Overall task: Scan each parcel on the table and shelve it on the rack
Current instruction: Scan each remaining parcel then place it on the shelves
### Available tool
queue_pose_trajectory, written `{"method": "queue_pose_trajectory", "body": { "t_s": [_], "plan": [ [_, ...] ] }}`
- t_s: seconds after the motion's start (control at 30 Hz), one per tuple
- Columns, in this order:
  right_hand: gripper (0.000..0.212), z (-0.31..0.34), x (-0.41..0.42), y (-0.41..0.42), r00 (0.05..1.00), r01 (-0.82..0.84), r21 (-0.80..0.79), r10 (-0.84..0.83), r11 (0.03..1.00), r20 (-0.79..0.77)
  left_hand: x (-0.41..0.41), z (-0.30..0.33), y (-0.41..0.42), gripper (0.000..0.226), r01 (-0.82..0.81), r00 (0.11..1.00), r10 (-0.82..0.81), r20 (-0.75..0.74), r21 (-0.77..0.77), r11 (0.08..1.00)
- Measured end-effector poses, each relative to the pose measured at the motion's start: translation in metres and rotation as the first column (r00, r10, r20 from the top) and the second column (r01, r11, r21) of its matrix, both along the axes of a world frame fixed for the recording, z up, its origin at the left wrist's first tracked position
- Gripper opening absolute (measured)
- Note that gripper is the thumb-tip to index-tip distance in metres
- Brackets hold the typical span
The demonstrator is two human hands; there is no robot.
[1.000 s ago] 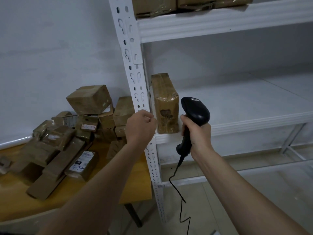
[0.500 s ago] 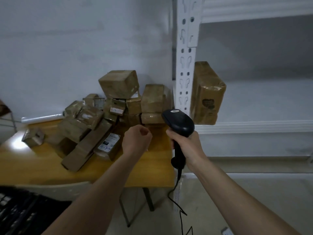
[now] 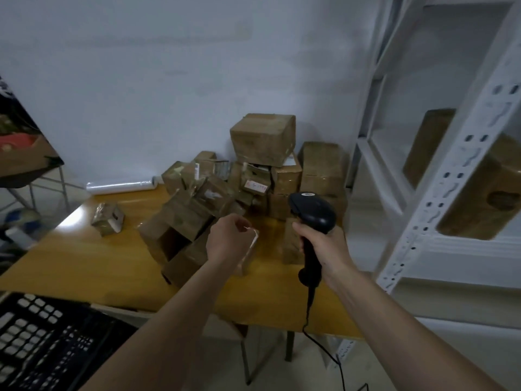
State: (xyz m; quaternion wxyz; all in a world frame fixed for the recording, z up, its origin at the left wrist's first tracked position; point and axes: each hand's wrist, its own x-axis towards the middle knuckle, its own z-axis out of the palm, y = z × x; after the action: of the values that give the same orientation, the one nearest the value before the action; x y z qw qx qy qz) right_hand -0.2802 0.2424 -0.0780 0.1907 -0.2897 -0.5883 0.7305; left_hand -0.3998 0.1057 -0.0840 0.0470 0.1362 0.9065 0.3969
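A: Which one to grab next?

B: Maybe the flat brown cardboard parcel with the white label [image 3: 251, 251]. Near the front edge of the yellow wooden table [image 3: 84, 263], right under the left hand [image 3: 229, 241].

A: Holding it already?

B: Hard to tell. Fingers curled in, close above the label. Maybe touching, maybe not. Too blurry.

A: And the right hand [image 3: 324, 246]?

B: Wrapped tight round the handle of the black corded scanner [image 3: 313, 214], held upright above the table.

A: Heavy, that parcel?

B: Probably light. Small and thin. Stiff card, by the look of it, with shiny tape all over, so likely a bit slippery.

A: Where to take hold?

B: By the two long sides, thumb on one, fingers on the other. Keep off the label, to leave it bare for the scanner.

A: Anything to watch?

B: Lying close against the heap of brown taped boxes [image 3: 197, 210], piled up toward the back edge of the table. Lift slowly and straight up, or risk knocking some over.

A: Then where?

B: Scan first. Then over to the white metal rack [image 3: 439, 193], just past the right edge of the table. Plenty of room beside the tall brown wrapped parcel [image 3: 485, 198] standing on its shelf.
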Motion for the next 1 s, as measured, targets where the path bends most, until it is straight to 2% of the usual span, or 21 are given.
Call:
{"method": "queue_pose_trajectory", "body": {
  "t_s": [0.23,0.43,0.63,0.8,0.87,1.0],
  "plan": [
    [0.012,-0.009,-0.068,-0.042,1.000,0.000,-0.008,0.000,1.000,0.031,-0.066,-0.009,-0.051,0.043,-0.056,0.998,0.053,0.042,0.077,0.995],
    [0.016,-0.020,-0.105,-0.059,0.995,0.067,-0.057,-0.063,0.996,0.073,-0.109,-0.013,-0.066,0.070,-0.074,0.989,0.071,0.126,0.019,0.997],
    [0.022,-0.027,-0.136,-0.055,0.991,0.106,-0.095,-0.097,0.990,0.096,-0.143,-0.020,-0.057,0.080,-0.107,0.981,0.106,0.162,-0.002,0.994],
    [0.036,-0.030,-0.172,-0.037,0.992,0.082,-0.164,-0.064,0.983,0.111,-0.172,-0.015,-0.041,0.088,-0.170,0.966,0.154,0.207,0.060,0.984],
    [0.036,-0.031,-0.189,-0.030,0.993,0.074,-0.213,-0.052,0.974,0.110,-0.184,-0.010,-0.031,0.097,-0.245,0.932,0.198,0.304,0.127,0.961],
    [0.029,-0.035,-0.220,-0.019,0.996,0.048,-0.251,-0.026,0.967,0.089,-0.210,-0.006,-0.005,0.121,-0.459,0.774,0.310,0.552,0.151,0.876]
  ]
}}
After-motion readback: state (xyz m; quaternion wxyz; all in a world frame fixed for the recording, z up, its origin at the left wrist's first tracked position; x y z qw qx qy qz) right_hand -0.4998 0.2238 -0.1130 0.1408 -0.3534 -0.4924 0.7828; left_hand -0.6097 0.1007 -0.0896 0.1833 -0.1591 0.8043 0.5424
